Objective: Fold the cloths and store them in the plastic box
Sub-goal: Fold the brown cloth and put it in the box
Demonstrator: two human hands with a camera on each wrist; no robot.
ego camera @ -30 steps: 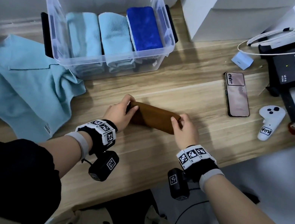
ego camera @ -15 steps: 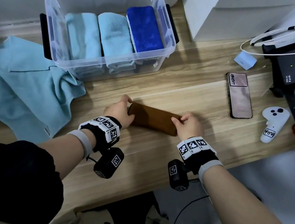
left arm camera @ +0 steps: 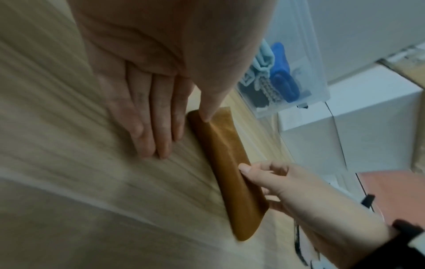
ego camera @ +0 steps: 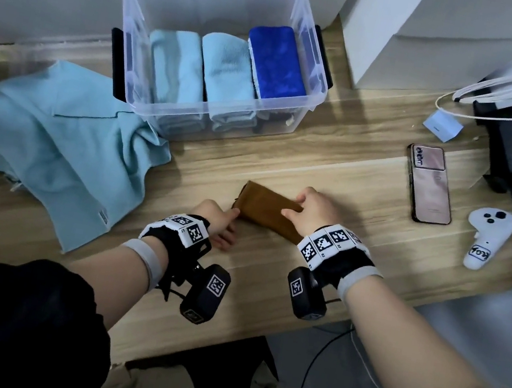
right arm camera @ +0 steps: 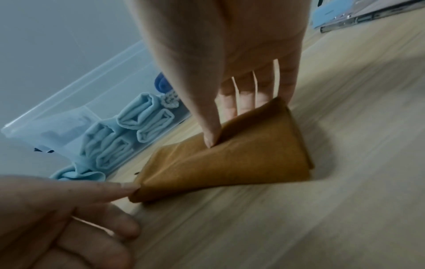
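Since earlier, my left hand (ego camera: 220,225) slid off, fingers flat, thumb touching the brown cloth (ego camera: 266,207) my right hand (ego camera: 315,209) pinches; beyond, plastic box (ego camera: 302,99) holds three folded cloths (ego camera: 225,70).

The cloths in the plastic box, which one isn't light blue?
The dark blue cloth, at the box's right end; the two cloths left of it are light blue.

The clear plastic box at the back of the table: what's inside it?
The plastic box holds two light blue folded cloths and a dark blue one side by side. More folded cloth shows beneath through the front wall; how many is unclear.
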